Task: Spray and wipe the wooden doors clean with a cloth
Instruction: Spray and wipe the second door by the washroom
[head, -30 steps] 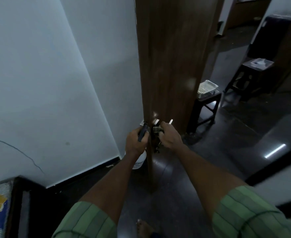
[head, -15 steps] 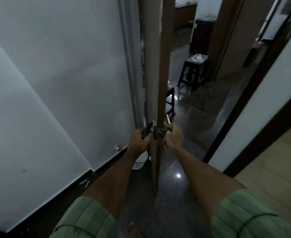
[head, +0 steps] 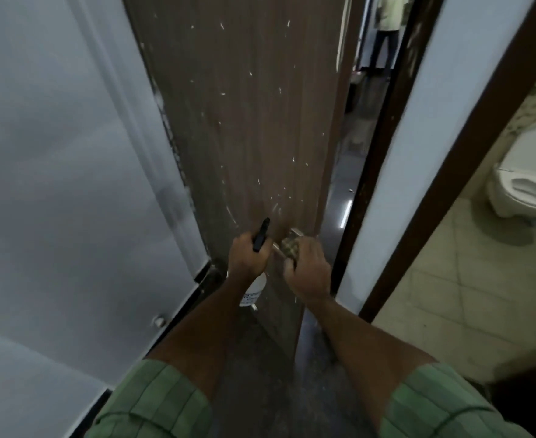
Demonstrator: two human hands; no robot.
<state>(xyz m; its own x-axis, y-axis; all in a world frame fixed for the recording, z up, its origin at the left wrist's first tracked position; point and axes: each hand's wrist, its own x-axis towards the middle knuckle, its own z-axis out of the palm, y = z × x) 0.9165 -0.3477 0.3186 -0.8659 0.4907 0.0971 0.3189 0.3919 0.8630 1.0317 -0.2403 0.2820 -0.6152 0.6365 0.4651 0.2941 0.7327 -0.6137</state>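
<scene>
White wall fills the left side. Wooden door stands centre frame, brown grain face toward the camera, speckled with small pale flecks and a faint curved smear low down near the handle. Right of the door a narrow gap shows a dark glossy floor and, far back, a person's legs, blurred. Dark door frame and a white wall strip run diagonally right of the gap. Far right: tiled bathroom floor with a white toilet.

Both forearms reach in from the bottom, green striped sleeves at the lower corners.

Left hand is curled round the head of a spray bottle; the black nozzle sticks up above the knuckles, pointing at the door face, white bottle body hangs below the fist, close to the door.

Right hand grips a bunched checked cloth, pressed at the metal door handle on the door's right edge. Handle mostly covered by cloth, only a short silver bit visible.

Small round doorstop low on the left wall.
</scene>
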